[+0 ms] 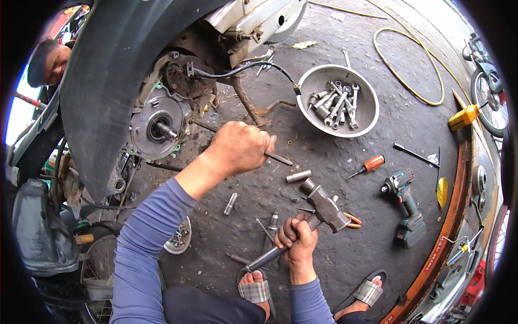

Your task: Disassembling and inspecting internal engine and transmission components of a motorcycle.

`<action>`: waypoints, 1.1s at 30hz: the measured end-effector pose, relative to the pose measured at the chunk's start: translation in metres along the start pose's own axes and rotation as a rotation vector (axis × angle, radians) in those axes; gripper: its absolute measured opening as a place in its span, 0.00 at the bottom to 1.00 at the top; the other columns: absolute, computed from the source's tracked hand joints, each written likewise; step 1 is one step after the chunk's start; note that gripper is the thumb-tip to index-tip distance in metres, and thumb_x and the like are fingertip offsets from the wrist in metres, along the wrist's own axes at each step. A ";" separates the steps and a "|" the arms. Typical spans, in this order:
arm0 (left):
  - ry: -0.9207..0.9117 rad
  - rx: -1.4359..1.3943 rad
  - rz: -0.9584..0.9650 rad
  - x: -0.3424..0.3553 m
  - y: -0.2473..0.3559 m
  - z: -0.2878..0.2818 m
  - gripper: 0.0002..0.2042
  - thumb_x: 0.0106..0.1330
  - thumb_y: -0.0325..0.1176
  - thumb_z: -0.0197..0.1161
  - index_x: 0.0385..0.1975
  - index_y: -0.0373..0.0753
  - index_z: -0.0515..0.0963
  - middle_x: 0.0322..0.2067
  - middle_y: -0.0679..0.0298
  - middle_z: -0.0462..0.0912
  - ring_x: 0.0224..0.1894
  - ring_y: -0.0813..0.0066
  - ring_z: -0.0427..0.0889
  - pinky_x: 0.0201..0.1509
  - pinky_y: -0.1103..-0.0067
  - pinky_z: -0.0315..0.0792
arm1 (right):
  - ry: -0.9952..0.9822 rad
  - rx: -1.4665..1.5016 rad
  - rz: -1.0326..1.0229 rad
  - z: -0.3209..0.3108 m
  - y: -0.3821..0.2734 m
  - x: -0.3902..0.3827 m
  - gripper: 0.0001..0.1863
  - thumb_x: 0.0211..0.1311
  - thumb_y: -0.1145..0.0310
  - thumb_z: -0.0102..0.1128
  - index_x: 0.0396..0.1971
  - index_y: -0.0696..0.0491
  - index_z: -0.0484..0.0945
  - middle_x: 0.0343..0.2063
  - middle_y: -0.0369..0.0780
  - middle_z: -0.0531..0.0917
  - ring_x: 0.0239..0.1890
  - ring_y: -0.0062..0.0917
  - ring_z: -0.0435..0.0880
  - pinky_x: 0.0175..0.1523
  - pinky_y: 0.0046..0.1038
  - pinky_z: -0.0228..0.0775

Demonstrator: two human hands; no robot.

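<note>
My left hand [240, 148] is closed round a long steel rod [280, 158], whose far end reaches the lower right side of an exposed engine case [159, 127] with a protruding shaft. My right hand [297, 243] grips the handle of a hammer [329, 210], held over the floor with its heavy steel head up and right of the hand. Below my left hand lie two steel cylinders, one a socket [298, 176], the other [230, 203] further left. Pliers [352, 220] lie partly hidden behind the hammer head.
A bowl of wrenches [307, 124], screwdriver [372, 163], cordless driver [404, 210], T-handle wrench [415, 154], yellow bottle [461, 116] and hose [377, 51] lie rightward, inside and beside an orange-edged toolbox or rail [448, 216]. A small parts bowl [181, 240] is lower left. Another person [51, 62] looks in at upper left.
</note>
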State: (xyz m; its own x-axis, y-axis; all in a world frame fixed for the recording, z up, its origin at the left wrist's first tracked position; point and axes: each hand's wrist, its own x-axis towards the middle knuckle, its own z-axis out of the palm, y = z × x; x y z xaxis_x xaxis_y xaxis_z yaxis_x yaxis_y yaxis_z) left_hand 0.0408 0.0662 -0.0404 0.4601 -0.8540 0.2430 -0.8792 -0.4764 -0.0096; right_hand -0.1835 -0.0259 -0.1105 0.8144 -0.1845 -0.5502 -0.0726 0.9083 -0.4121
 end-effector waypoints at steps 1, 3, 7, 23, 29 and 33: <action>-0.001 0.001 0.000 0.000 -0.001 0.000 0.17 0.64 0.36 0.58 0.12 0.40 0.72 0.12 0.57 0.75 0.17 0.57 0.79 0.22 0.66 0.72 | -0.041 0.051 -0.053 0.008 -0.003 0.000 0.11 0.60 0.73 0.46 0.19 0.48 0.58 0.09 0.32 0.59 0.08 0.16 0.56 0.14 0.25 0.54; -0.008 -0.006 -0.025 0.000 -0.001 0.000 0.17 0.64 0.36 0.57 0.12 0.40 0.72 0.12 0.57 0.75 0.17 0.57 0.79 0.23 0.66 0.72 | -0.087 0.083 -0.080 0.023 -0.007 0.001 0.11 0.59 0.72 0.47 0.20 0.49 0.58 0.09 0.33 0.59 0.08 0.16 0.55 0.15 0.25 0.55; 0.000 -0.001 -0.009 0.000 0.000 -0.002 0.17 0.65 0.36 0.57 0.12 0.40 0.72 0.13 0.57 0.75 0.18 0.57 0.79 0.23 0.66 0.72 | -0.178 0.095 -0.125 0.059 -0.009 0.007 0.11 0.61 0.74 0.47 0.21 0.50 0.58 0.09 0.32 0.59 0.08 0.16 0.56 0.15 0.25 0.55; 0.039 -0.055 -0.018 -0.014 0.019 -0.003 0.17 0.64 0.36 0.59 0.12 0.40 0.71 0.12 0.57 0.75 0.16 0.57 0.78 0.21 0.67 0.72 | -0.035 -0.006 -0.294 0.024 0.005 -0.033 0.10 0.63 0.70 0.47 0.22 0.50 0.63 0.09 0.29 0.59 0.08 0.15 0.56 0.14 0.26 0.54; 0.041 -0.109 0.075 0.004 0.026 -0.006 0.16 0.62 0.35 0.60 0.11 0.41 0.71 0.11 0.58 0.75 0.15 0.61 0.78 0.20 0.69 0.72 | 0.284 -0.229 0.325 -0.065 0.067 -0.018 0.13 0.61 0.71 0.50 0.17 0.50 0.63 0.09 0.31 0.60 0.07 0.17 0.57 0.13 0.25 0.52; 0.039 -0.074 -0.028 -0.001 0.006 -0.012 0.16 0.64 0.36 0.58 0.12 0.42 0.75 0.11 0.57 0.76 0.16 0.59 0.80 0.22 0.68 0.75 | 0.262 -0.102 0.274 -0.066 0.063 -0.022 0.12 0.59 0.74 0.50 0.17 0.50 0.62 0.09 0.32 0.61 0.08 0.17 0.58 0.13 0.25 0.52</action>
State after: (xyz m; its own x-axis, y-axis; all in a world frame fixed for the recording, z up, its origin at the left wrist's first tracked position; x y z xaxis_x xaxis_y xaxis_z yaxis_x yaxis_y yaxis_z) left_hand 0.0334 0.0661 -0.0294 0.4806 -0.8311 0.2797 -0.8735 -0.4820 0.0686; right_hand -0.2443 0.0103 -0.1718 0.5834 -0.0420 -0.8111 -0.3342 0.8978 -0.2869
